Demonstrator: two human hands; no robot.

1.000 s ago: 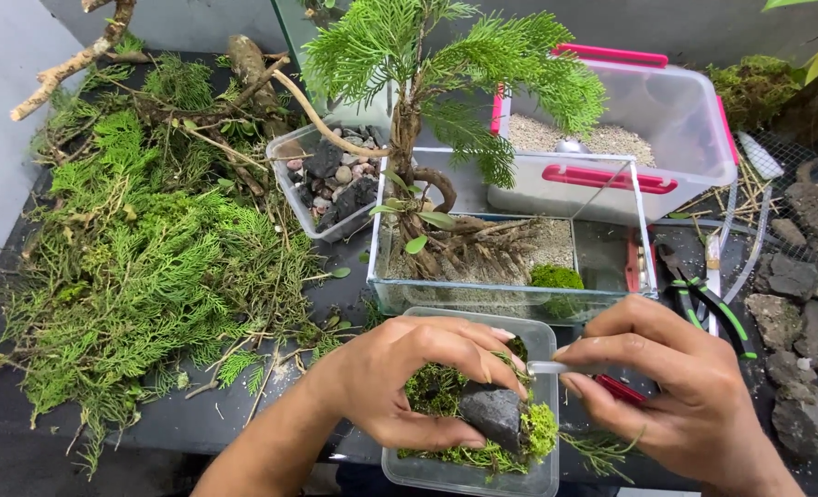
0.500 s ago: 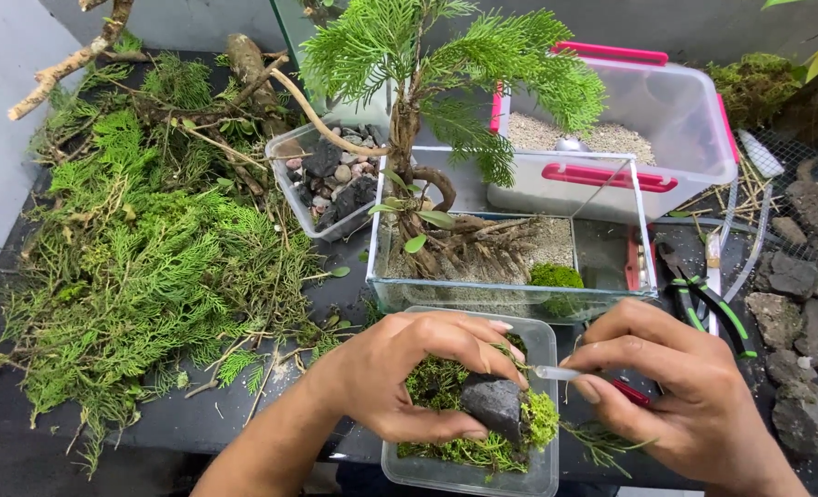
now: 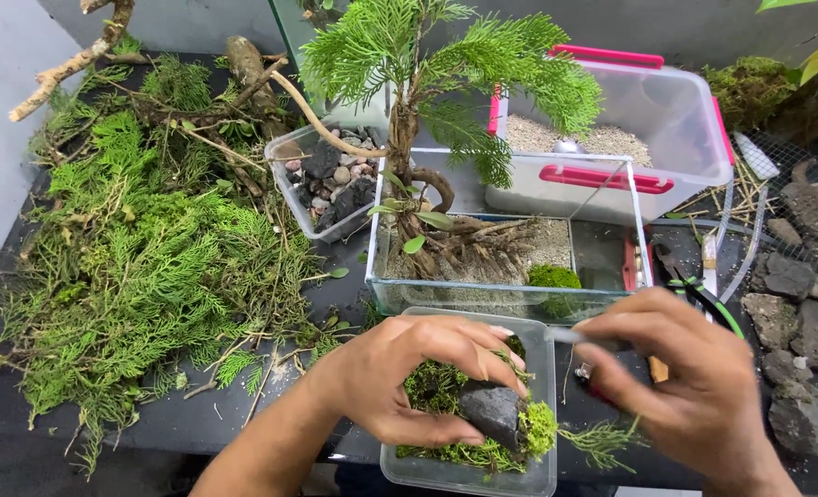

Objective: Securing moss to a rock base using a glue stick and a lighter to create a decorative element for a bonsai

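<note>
**Dark stone dressed with moss, held over a clear tub**

The dark grey, angular stone (image 3: 492, 411) carries a bright green moss tuft (image 3: 538, 428) on its lower right edge. The left hand (image 3: 400, 382) grips it, fingers curled over the top, above a clear plastic tub of moss (image 3: 469, 479). Just to the right, the blurred right hand (image 3: 690, 387) pinches a slim pale tool (image 3: 570, 337) aimed at the stone. Beyond both hands stands a glass tank with a small conifer (image 3: 510, 299); far left lies a heap of green cuttings (image 3: 142, 267).
</note>
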